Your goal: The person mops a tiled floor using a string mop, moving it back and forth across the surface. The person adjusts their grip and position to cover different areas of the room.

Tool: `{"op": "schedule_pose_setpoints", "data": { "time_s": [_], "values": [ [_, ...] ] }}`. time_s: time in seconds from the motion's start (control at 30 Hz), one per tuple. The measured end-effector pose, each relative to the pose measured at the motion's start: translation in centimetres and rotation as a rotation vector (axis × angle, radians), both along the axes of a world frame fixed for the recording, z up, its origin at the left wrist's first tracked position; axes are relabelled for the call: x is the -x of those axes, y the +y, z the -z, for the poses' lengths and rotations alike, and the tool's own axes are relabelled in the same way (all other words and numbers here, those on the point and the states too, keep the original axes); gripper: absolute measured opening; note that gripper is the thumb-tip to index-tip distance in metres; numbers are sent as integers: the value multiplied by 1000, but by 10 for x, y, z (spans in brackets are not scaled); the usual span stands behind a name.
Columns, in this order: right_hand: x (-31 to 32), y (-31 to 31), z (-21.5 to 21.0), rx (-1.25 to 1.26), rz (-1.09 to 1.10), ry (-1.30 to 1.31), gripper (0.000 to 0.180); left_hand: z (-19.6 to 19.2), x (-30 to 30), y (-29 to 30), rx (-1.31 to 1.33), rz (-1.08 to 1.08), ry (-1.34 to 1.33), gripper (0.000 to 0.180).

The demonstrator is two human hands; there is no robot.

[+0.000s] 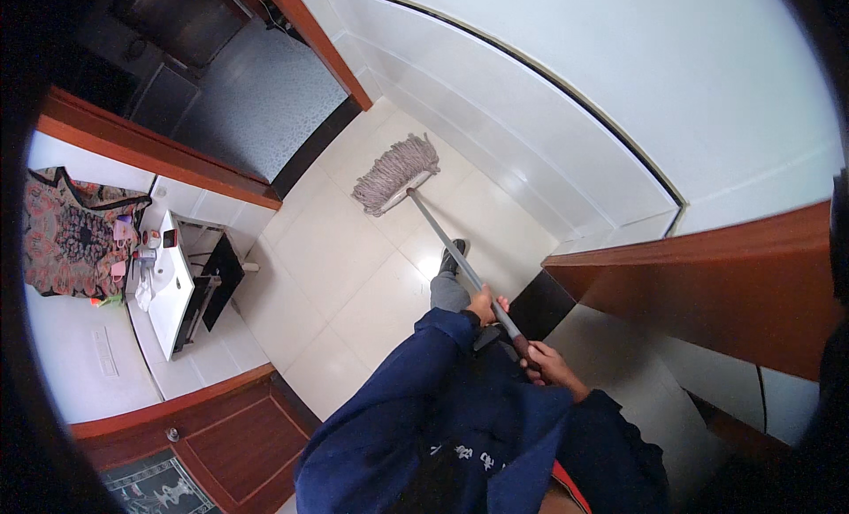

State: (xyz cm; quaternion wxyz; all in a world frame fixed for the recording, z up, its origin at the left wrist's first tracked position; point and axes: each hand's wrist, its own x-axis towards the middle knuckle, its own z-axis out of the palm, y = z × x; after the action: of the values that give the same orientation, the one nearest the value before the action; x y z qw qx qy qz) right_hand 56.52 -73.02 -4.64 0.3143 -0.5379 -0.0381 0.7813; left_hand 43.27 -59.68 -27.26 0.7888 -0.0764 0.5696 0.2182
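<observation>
A string mop with greyish-brown strands (pixel 395 171) lies spread on the pale tiled floor (pixel 340 275). Its grey handle (pixel 449 246) slants back toward my body at the lower right. Partway up the handle, my left hand (pixel 483 304) is closed around it. My right hand (pixel 550 365) grips the dark reddish-brown end of the handle, close to my waist. Beyond my left hand, one of my feet in a dark shoe (pixel 454 256) stands beside the handle.
A low white-tiled wall (pixel 495 116) runs along the right. On the left, a white washbasin counter (pixel 173 293) juts out, holding small items. Dark sills mark a doorway to a bluish floor (pixel 256 90) and another beside me. A brown door (pixel 239 439) stands lower left.
</observation>
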Motion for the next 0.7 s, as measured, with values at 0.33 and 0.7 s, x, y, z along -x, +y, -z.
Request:
{"op": "schedule_pose_setpoints", "data": {
  "time_s": [0.33, 0.7],
  "values": [
    [21, 120, -3, 131, 86, -26, 42, 26, 18, 135, -165, 41, 167, 59],
    [33, 365, -91, -81, -264, -153, 49, -85, 46, 385, -94, -288, -3, 50]
  ]
}}
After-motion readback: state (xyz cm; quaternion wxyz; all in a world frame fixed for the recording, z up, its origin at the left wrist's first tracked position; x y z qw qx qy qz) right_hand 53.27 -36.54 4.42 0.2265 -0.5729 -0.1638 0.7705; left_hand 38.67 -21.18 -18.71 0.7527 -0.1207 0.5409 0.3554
